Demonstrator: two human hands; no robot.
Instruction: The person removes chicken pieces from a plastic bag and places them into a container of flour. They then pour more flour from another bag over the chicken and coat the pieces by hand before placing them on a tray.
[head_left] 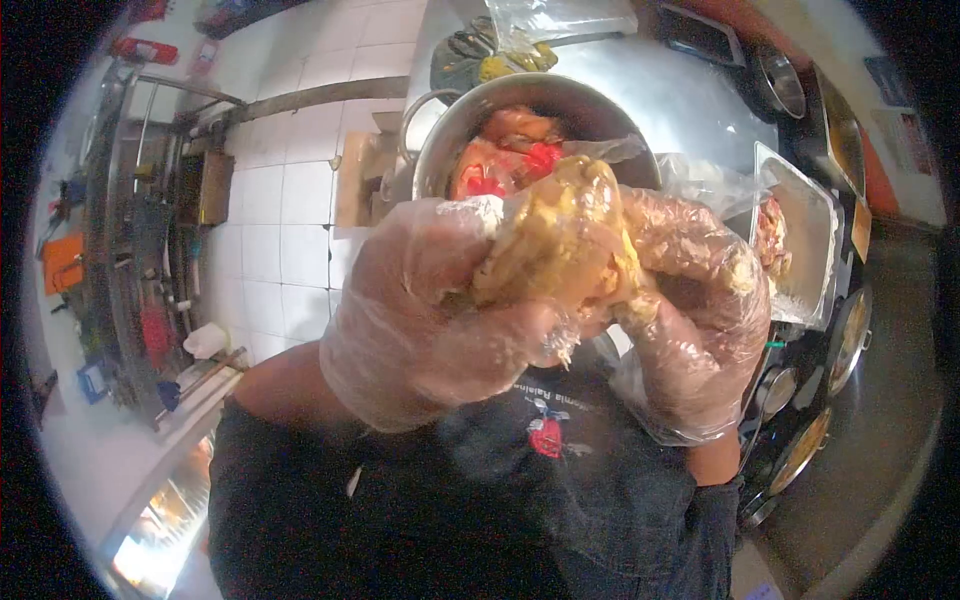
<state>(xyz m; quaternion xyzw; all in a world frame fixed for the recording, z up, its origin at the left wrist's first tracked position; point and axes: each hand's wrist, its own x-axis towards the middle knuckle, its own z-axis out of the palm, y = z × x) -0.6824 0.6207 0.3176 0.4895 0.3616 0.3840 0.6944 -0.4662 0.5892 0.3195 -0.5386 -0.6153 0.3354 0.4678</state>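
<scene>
My left hand (pixel 430 300), in a see-through plastic glove, grips one side of a piece of raw chicken (pixel 560 240) with yellowish skin and fat. On the other side, my right hand (pixel 690 300), gloved the same way, pinches it between thumb and fingers. Bits of fat cling to both gloves. The chicken is held up in front of my chest, near the rim of a large metal pot (pixel 430 165). Inside that pot lie raw meat pieces (pixel 520 130) and bright red bits (pixel 543 160). My hands and the chicken hide its near part.
A metal tray (pixel 815 240) with more raw meat stands to the right, beside crumpled plastic (pixel 700 180). Behind the pot is a steel worktop (pixel 690 95) with a dark plastic bag (pixel 470 55). Pans (pixel 850 340) line the far right; a metal rack (pixel 130 220) stands left.
</scene>
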